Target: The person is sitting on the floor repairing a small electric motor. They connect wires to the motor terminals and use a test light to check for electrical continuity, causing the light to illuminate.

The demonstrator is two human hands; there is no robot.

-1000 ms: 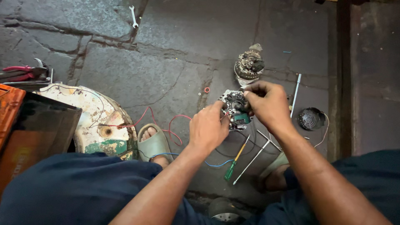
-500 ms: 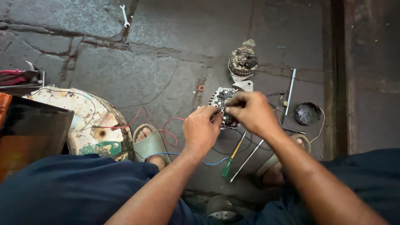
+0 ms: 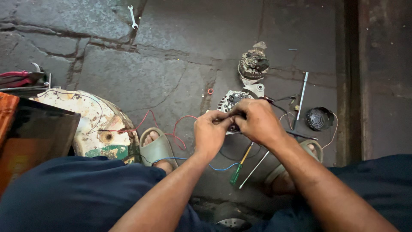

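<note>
My left hand (image 3: 210,132) and my right hand (image 3: 256,121) meet over a silver alternator housing (image 3: 231,99) held just above the stone floor. Both hands grip it, fingers curled on its near side, which they hide. A second alternator part with copper windings (image 3: 253,62) lies on the floor just beyond. A green-handled screwdriver (image 3: 237,169) and a thin metal rod (image 3: 254,169) lie below my hands, between my feet in sandals (image 3: 155,147).
A round white rusty casing (image 3: 92,124) with red wires (image 3: 171,129) sits at left beside a dark box (image 3: 36,133). A black fan cover (image 3: 319,118), a long metal rod (image 3: 301,99), a small wrench (image 3: 133,16) and red-handled pliers (image 3: 17,78) lie around.
My right hand has dropped from the top of the housing to its near side, and both hands have closed together. The view has shifted slightly.
</note>
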